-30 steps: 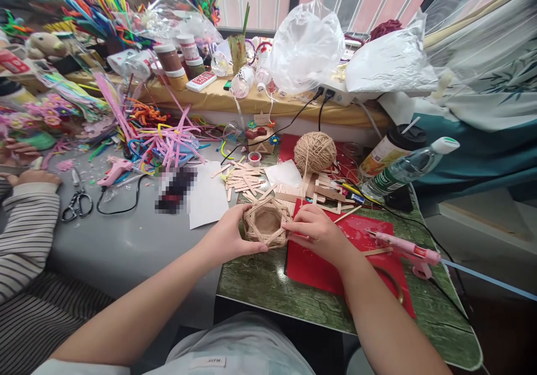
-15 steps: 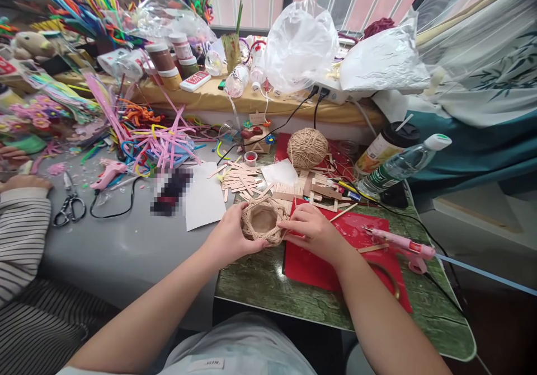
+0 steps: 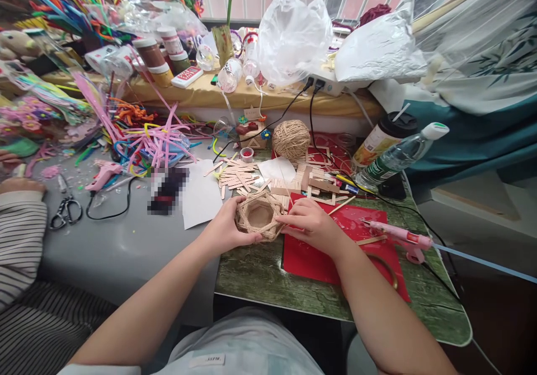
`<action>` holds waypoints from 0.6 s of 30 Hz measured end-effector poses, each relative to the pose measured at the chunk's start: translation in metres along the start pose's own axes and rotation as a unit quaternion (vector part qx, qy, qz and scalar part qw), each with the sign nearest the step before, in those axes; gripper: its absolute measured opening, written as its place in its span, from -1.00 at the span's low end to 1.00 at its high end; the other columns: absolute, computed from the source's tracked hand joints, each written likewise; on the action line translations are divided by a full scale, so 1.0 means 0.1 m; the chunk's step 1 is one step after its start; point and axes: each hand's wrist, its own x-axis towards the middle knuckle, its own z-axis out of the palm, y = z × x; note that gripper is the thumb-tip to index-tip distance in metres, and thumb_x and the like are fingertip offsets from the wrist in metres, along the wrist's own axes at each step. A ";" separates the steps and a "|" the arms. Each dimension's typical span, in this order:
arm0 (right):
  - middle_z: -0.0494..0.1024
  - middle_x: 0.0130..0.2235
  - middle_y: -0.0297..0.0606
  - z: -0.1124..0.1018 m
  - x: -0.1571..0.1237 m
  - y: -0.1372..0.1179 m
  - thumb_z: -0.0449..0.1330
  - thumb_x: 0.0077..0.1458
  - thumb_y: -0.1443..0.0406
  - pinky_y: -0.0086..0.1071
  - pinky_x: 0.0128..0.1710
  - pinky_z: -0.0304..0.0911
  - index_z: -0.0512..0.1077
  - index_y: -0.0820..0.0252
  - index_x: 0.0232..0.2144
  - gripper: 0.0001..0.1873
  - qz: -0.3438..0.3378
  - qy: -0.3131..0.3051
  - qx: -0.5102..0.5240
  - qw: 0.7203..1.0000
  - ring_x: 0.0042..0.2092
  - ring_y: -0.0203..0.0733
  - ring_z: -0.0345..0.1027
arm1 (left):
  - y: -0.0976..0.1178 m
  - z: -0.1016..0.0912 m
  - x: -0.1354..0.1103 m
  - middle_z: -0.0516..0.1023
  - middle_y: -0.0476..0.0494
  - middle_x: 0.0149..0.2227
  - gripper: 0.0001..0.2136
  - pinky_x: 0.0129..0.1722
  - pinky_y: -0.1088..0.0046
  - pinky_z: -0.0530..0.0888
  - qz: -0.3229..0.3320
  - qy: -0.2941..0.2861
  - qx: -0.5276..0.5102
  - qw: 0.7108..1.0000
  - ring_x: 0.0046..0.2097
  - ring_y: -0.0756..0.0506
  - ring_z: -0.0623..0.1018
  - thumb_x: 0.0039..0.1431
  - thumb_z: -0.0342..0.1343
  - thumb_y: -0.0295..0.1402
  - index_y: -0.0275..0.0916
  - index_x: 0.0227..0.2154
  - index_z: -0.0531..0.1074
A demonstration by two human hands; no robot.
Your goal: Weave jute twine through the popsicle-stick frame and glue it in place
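Note:
My left hand (image 3: 220,226) grips the left side of a small six-sided basket (image 3: 274,230) wound with twine, thumb along its near edge. At the basket's right rim, my right hand (image 3: 316,226) has its fingers pinched together, index fingertip on the rim. A thin strand of twine (image 3: 289,197) rises from behind these fingers toward the ball of twine (image 3: 291,139) farther back. What lies between the right fingertips is mostly hidden. Beyond the basket lies a pile of wooden craft sticks (image 3: 237,178).
A red mat (image 3: 310,263) lies under my right hand, with a pink glue gun (image 3: 403,235) at its right side. A water bottle (image 3: 398,156) and a lidded cup (image 3: 381,137) stand back right. Scissors (image 3: 66,207) lie left, near another person's striped sleeve (image 3: 20,235).
The ball of twine has rolled a little to the left. The basket is turned slightly in my hands, which keep their hold. The whole view has shifted slightly.

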 end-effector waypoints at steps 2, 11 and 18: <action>0.61 -0.29 -0.23 0.00 0.00 0.00 0.33 0.39 0.20 -0.14 -0.05 0.34 0.59 0.01 0.15 -0.68 -0.003 -0.003 0.008 1.000 -0.19 -0.08 0.41 | -0.02 -0.03 0.03 0.36 -0.35 0.36 0.01 0.35 -0.01 0.45 0.009 -0.010 0.002 1.000 0.37 -0.45 0.44 -0.12 0.53 0.06 -0.13 0.35 0.20; 0.64 -0.24 -0.22 -0.03 -0.04 0.04 0.33 0.38 0.20 -0.09 0.00 0.39 0.52 0.03 0.23 -0.59 0.056 0.000 0.066 0.996 -0.15 -0.05 0.46 | -0.16 -0.12 0.12 0.38 -0.34 0.36 0.01 0.37 0.02 0.44 0.042 -0.056 -0.014 0.997 0.36 -0.43 0.46 -0.10 0.53 0.02 -0.11 0.37 0.18; 0.64 -0.28 -0.22 -0.07 0.00 0.04 0.34 0.37 0.21 -0.12 0.02 0.35 0.62 0.10 -0.25 -0.87 0.072 -0.030 0.076 0.994 -0.16 -0.08 0.47 | -0.26 -0.15 0.17 0.39 -0.34 0.37 0.03 0.39 -0.03 0.42 0.037 -0.071 -0.047 0.996 0.38 -0.42 0.46 -0.10 0.55 -0.03 -0.07 0.39 0.16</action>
